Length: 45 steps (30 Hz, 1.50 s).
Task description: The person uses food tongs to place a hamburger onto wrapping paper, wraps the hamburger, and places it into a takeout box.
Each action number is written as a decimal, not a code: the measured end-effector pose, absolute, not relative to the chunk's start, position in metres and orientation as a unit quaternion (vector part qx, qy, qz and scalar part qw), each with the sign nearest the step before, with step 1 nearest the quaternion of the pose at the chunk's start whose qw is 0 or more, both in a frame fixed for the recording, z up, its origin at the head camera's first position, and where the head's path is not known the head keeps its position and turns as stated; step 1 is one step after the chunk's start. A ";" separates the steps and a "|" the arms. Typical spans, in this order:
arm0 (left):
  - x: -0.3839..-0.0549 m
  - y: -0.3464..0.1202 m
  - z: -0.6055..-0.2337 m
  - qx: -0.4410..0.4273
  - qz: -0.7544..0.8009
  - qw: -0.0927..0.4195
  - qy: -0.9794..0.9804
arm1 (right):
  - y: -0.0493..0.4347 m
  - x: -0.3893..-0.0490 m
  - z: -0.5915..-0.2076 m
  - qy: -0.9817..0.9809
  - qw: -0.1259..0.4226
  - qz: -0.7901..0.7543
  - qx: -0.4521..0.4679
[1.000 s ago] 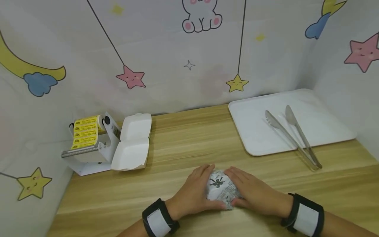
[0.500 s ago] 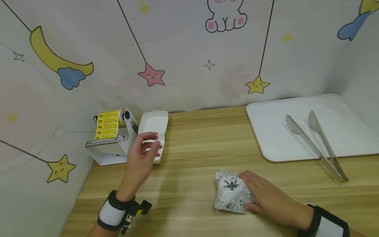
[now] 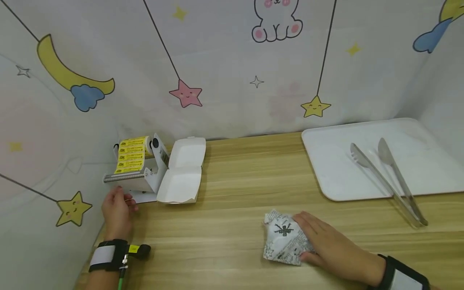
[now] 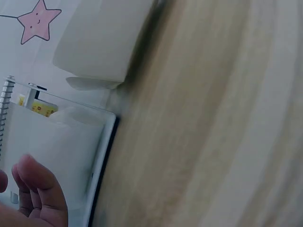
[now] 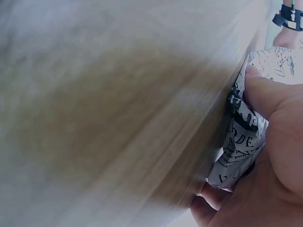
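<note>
A bundle wrapped in white newsprint-patterned paper lies on the wooden table. My right hand grips its right side, the thumb at the near side and the fingers at the far side. What the paper covers is hidden. At the left, my left hand is just in front of a label dispenser with a roll of yellow stickers. In the left wrist view, the bent fingers are apart from the thumb, with nothing visible between them, close to the dispenser's white front.
An open white clamshell box stands right beside the dispenser. At the back right, metal tongs lie across a white tray, their joined end over its front edge. A printed fabric wall closes off the back and sides.
My left hand let go of the bundle, rose past the box and came down left to the dispenser's front. My right hand still holds the bundle. The head view turned left.
</note>
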<state>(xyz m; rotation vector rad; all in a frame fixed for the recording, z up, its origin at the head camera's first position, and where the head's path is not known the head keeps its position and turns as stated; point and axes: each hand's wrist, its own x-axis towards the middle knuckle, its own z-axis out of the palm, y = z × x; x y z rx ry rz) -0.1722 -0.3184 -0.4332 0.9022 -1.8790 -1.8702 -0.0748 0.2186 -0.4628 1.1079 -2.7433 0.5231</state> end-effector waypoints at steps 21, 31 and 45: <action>-0.191 -0.325 -0.444 0.324 -0.661 0.145 -0.661 | 0.220 -0.074 -0.463 -0.911 0.057 0.178 0.367; -0.183 -0.336 -0.442 0.353 -0.620 0.061 -0.698 | 0.216 -0.076 -0.463 -0.906 0.061 0.187 0.376; -0.167 -0.309 -0.434 0.378 -0.638 0.168 -0.649 | 0.219 -0.074 -0.467 -0.906 0.079 0.181 0.375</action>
